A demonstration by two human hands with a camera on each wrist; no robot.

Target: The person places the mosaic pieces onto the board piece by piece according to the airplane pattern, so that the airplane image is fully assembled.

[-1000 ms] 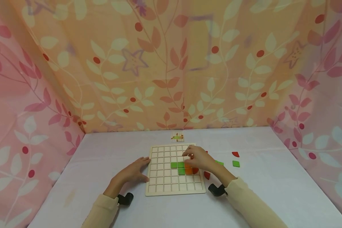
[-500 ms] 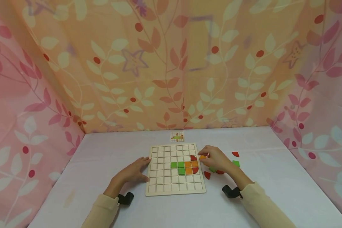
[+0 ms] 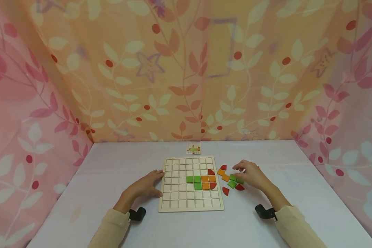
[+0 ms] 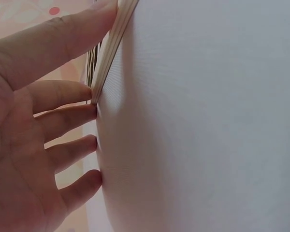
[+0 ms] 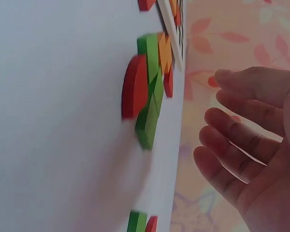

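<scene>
A square wooden grid board [image 3: 176,203] lies on the white table. On its right side sit several green squares [image 3: 189,179], orange squares [image 3: 206,186] and two red quarter-circle blocks [image 3: 211,172]. My left hand [image 3: 147,184] rests at the board's left edge, thumb and fingertips against the rim; the left wrist view shows these fingers [image 4: 67,118] nearly straight. Above the loose blocks right of the board hovers my right hand [image 3: 251,174]. Its fingers [image 5: 232,130] are loosely bent, with nothing between them in the right wrist view.
Loose green blocks [image 3: 232,185], orange blocks [image 3: 225,177] and red quarter-circle blocks [image 3: 225,191] lie right of the board. A small picture card [image 3: 193,148] with a coloured pattern lies behind it. Patterned fabric walls [image 3: 186,86] enclose the table.
My right hand has moved right, from over the board to over the loose blocks. The upper red quarter-circle block on the board, first hidden by the hand, now shows. My left hand stays put.
</scene>
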